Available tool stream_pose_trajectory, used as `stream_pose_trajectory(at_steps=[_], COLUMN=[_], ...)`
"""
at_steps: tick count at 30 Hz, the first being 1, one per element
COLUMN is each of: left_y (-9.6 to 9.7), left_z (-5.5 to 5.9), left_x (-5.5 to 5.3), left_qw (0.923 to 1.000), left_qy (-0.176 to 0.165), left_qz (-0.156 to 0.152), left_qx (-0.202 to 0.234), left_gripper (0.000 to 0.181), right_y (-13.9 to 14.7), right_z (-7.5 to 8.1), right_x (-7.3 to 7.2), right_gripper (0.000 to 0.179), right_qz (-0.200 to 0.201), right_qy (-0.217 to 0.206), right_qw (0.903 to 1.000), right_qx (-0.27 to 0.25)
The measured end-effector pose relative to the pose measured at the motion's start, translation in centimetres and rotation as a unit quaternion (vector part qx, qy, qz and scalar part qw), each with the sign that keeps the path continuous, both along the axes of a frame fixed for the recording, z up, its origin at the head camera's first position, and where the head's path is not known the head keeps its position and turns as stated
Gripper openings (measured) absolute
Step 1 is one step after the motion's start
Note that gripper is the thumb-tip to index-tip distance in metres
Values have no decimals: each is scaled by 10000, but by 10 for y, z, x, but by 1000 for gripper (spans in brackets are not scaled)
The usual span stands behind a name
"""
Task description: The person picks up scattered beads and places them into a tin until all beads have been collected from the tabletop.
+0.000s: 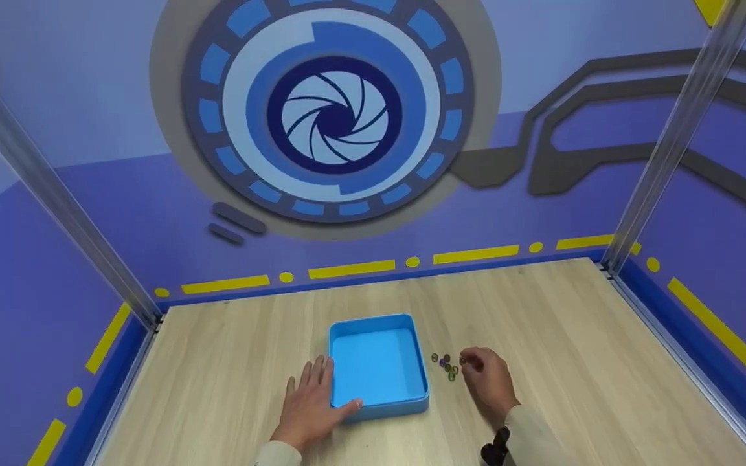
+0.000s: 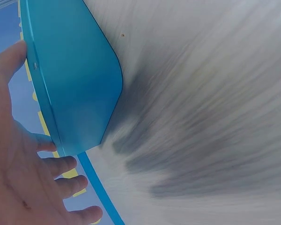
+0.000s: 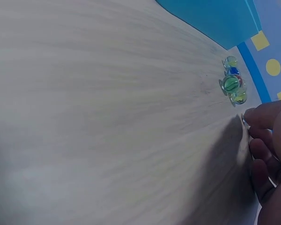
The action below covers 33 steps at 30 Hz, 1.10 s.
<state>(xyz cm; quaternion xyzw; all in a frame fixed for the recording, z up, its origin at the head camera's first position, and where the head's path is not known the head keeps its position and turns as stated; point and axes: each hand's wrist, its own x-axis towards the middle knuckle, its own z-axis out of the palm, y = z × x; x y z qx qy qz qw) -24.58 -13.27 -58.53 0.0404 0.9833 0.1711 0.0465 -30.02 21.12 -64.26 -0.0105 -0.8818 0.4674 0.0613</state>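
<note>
A square light-blue tray point(image 1: 379, 366) with raised walls sits on the table. Against its left wall and near corner rests my left hand point(image 1: 308, 404), fingers spread and straight, thumb on the near rim; the left wrist view shows its palm point(image 2: 18, 173) beside the tray wall point(image 2: 79, 79). Several glass marbles point(image 1: 448, 367) lie in a small cluster right of the tray, with green, yellow, blue and reddish swirls in the right wrist view. Just right of them, my right hand point(image 1: 491, 382) pinches one marble point(image 1: 462, 360) between thumb and forefinger at the tabletop, mostly hidden by the fingertips.
The pale wood-grain table point(image 1: 237, 362) is bounded by a printed back wall point(image 1: 528, 220) and side walls. Metal posts point(image 1: 664, 149) stand at the back corners. A dark device point(image 1: 495, 448) is strapped at the right wrist, over a light sleeve.
</note>
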Motion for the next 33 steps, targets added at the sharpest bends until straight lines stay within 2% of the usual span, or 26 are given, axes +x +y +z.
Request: stream_pose_trajectory(at_steps=[7,18,33], left_y=[0,0,1], left_z=[-3,-2,-2], left_x=[0,2,0], left_qw=[10000,10000,9999], left_qy=[30,-13,-61], left_qz=[4,-19,37], left_qx=[64,54,95], left_gripper=[108,108,108], right_y=[-1,-4,-5], right_z=[-2,0,-2], right_x=[-1,0,1], right_gripper=[20,19,18], right_qz=[-31,-181,-202], right_qy=[171,-27,0], right_qw=[9996,9994,9991], right_qx=[216,296,362])
